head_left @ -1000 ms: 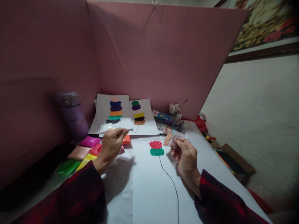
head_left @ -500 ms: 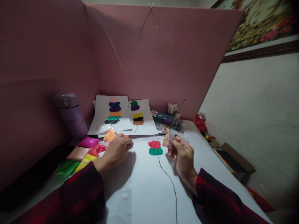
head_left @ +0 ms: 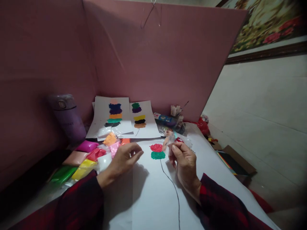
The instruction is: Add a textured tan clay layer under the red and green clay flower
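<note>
My right hand (head_left: 185,159) pinches a small clear plastic bag (head_left: 170,140) with peach-coloured clay inside, just right of the red clay patch (head_left: 156,147). Directly under that patch lies a green clay patch (head_left: 157,155) on the white paper (head_left: 153,195), and a thin black line (head_left: 173,182) curves down from it. Over the paper's left side hovers my left hand (head_left: 122,163), its fingers curved with a gap to the thumb and nothing visible in them. Beside it are bags of clay, among them yellow (head_left: 84,169), green (head_left: 63,174) and pink (head_left: 114,148) ones.
Papers with stacked colour patches (head_left: 96,118) lie at the back. A purple bottle (head_left: 68,119) stands at the left. Back right are a blue pack (head_left: 165,118) and a holder of white sticks (head_left: 176,110). A pink partition (head_left: 155,64) encloses the back and left.
My left hand has moved slightly right and its fingers have parted from the thumb, uncovering more bags. My right hand has brought the peach clay bag slightly left, nearer the red patch.
</note>
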`<state>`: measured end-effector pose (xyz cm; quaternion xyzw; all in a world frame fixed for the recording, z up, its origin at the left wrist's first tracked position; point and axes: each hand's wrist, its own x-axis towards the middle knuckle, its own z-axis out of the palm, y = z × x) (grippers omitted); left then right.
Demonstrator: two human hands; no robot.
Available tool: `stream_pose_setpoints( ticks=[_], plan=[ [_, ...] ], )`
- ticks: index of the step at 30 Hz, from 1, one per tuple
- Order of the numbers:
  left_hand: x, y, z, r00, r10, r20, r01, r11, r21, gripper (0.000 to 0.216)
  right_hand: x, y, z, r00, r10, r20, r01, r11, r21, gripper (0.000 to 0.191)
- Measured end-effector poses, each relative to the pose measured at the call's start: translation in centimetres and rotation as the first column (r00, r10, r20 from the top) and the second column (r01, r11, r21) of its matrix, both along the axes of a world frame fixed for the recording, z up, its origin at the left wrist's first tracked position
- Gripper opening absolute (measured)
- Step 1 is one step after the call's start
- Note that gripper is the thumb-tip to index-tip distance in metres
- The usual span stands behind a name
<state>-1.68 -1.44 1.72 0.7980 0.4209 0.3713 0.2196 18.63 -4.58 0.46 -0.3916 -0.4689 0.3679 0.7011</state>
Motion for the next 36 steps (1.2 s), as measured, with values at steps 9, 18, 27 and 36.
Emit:
stream_pose_setpoints(
  ticks=[9, 18, 27, 36],
  plan=[
    [2.6, -3.1, -0.6, 0.943, -0.215, 0.255, 0.259, 0.954, -0.151, 0.018, -0.8, -2.1, -0.6, 0.875, 0.225, 0.428, -0.254, 0.967, 0.012, 0.011],
    [2.4, -2.8, -1.1, 0.944, -0.263, 0.198, 0.284, 0.955, -0.086, 0.022, -0.9, -2.1, -0.9, 0.807, 0.166, 0.567, -0.266, 0.959, 0.097, 0.009],
    [2.7, -2.8, -2.1, 0.856, -0.167, 0.489, 0.326, 0.909, -0.26, 0.017, -1.5, -2.1, -0.5, 0.866, 0.331, 0.376, -0.345, 0.938, -0.03, 0.013],
    [2.7, -3.1, -1.6, 0.825, -0.221, 0.52, 0.379, 0.899, -0.22, 0.015, -1.3, -2.3, -0.5, 0.85, 0.388, 0.355, -0.395, 0.917, -0.058, 0.011]
  ],
)
